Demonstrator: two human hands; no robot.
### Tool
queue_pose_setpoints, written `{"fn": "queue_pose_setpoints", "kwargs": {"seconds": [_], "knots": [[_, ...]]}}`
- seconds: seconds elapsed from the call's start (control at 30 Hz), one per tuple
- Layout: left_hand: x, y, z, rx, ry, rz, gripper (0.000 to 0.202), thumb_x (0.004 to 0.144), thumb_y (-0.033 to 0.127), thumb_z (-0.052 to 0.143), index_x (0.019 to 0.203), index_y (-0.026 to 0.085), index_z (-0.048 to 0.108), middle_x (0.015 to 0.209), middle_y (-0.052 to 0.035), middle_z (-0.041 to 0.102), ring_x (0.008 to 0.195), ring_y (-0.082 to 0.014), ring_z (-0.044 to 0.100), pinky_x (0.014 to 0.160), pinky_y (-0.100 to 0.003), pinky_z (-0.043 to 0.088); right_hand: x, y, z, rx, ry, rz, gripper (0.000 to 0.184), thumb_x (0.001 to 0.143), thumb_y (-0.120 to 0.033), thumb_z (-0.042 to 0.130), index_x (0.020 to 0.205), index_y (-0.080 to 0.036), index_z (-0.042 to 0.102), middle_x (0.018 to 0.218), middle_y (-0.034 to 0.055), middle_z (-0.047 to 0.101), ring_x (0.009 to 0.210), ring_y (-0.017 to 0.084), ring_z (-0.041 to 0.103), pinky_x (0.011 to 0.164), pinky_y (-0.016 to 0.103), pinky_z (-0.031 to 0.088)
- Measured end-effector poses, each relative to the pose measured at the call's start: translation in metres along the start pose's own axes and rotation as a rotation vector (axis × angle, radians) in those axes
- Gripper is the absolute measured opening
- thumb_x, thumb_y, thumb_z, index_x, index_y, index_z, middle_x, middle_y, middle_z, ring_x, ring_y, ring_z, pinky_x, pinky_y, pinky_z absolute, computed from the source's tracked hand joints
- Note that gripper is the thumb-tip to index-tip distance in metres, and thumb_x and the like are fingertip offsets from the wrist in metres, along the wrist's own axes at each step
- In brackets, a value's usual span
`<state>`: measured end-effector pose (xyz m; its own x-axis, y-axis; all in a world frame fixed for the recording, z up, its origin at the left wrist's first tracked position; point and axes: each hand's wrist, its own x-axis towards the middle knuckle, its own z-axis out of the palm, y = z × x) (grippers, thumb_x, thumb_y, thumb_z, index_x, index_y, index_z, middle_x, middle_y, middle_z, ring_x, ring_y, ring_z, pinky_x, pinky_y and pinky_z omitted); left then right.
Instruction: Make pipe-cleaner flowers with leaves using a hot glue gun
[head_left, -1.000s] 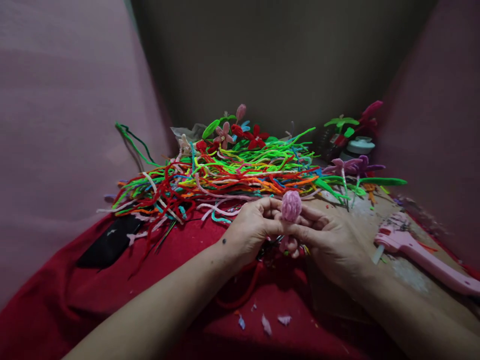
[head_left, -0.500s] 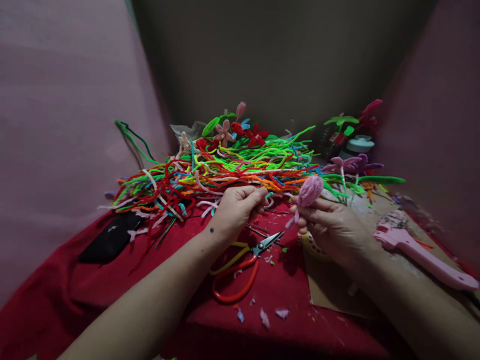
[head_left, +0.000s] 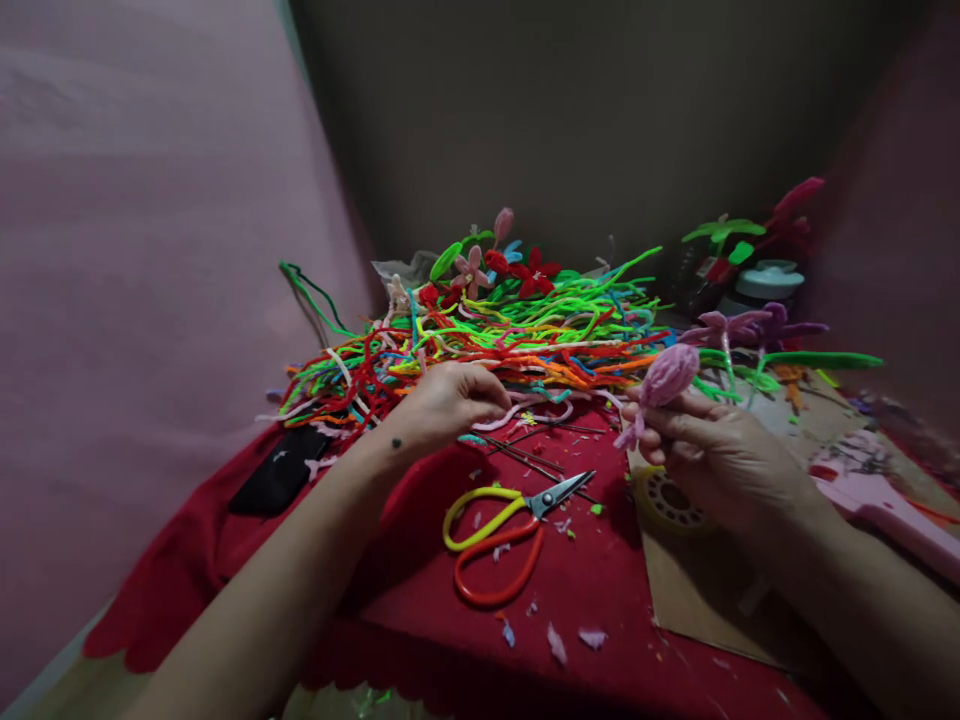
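Observation:
My right hand is closed around the stem of a pink pipe-cleaner bud, holding it up over the table's right half. My left hand is curled with its fingertips pinched at the near edge of a big heap of coloured pipe cleaners, on a pale pink strand; whether it grips the strand I cannot make out. Scissors with yellow and orange handles lie open on the red cloth between my forearms.
A pink glue gun lies at the right on a cardboard sheet. A tape roll sits under my right hand. Finished pipe-cleaner flowers stand behind the heap, with a purple flower. A black phone lies left.
My hands have come apart. The left let go of the bud and reached left to the heap; the right carried the bud to the right. The scissors have come into view.

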<state>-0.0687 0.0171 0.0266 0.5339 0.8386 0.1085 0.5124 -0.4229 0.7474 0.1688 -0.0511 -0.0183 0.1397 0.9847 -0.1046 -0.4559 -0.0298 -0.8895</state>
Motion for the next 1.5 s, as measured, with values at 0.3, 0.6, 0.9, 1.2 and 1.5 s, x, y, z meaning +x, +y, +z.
{"fn": "queue_pose_setpoints", "kwargs": {"seconds": [0.3,0.6,0.9,1.2,1.5], "knots": [[0.005,-0.026,0.039,0.539,-0.293,0.254,0.013,0.075,0.014,0.055,0.073,0.017,0.067,0.081,-0.0026,0.060,0.080,-0.0147,0.053,0.069,-0.023,0.039,-0.001,0.000,0.000,0.006,0.027,0.047,0.022,0.053,-0.017,0.078,0.074,-0.016,0.072,0.064,0.0027,0.066,0.045,0.007,0.053,0.037,0.014,0.042],[0.001,-0.028,0.044,0.856,-0.267,0.454,0.012,0.081,0.012,0.046,0.086,0.014,0.057,0.093,-0.0078,0.058,0.088,-0.0188,0.048,0.080,-0.031,0.042,0.000,0.000,0.001,0.030,0.003,0.067,0.022,0.054,-0.017,0.079,0.076,-0.017,0.072,0.065,0.0022,0.065,0.046,0.007,0.053,0.037,0.015,0.042],[-0.007,-0.004,0.042,1.093,-0.251,0.473,0.015,0.086,0.012,0.044,0.089,0.012,0.058,0.096,-0.0105,0.059,0.091,-0.0213,0.050,0.082,-0.035,0.042,0.000,0.002,0.001,0.032,-0.020,0.046,0.021,0.054,-0.018,0.079,0.075,-0.016,0.073,0.064,0.0034,0.065,0.046,0.006,0.052,0.037,0.014,0.041],[-0.004,0.029,0.000,0.965,-0.145,0.352,0.030,0.083,0.006,0.040,0.102,0.015,0.062,0.094,-0.0107,0.061,0.092,-0.0214,0.053,0.082,-0.036,0.043,0.000,0.002,0.000,0.037,-0.038,0.047,0.017,0.057,-0.017,0.076,0.074,-0.016,0.071,0.067,0.0034,0.066,0.047,0.006,0.053,0.038,0.014,0.041],[0.001,0.012,0.015,-0.678,-0.231,-0.238,0.022,0.071,0.008,0.053,0.086,0.012,0.069,0.061,0.0000,0.056,0.052,-0.0071,0.049,0.049,-0.017,0.037,0.001,0.005,-0.002,0.088,-0.032,0.053,0.020,0.057,-0.014,0.076,0.076,-0.014,0.070,0.058,-0.0002,0.060,0.045,0.006,0.051,0.038,0.014,0.041]]}}
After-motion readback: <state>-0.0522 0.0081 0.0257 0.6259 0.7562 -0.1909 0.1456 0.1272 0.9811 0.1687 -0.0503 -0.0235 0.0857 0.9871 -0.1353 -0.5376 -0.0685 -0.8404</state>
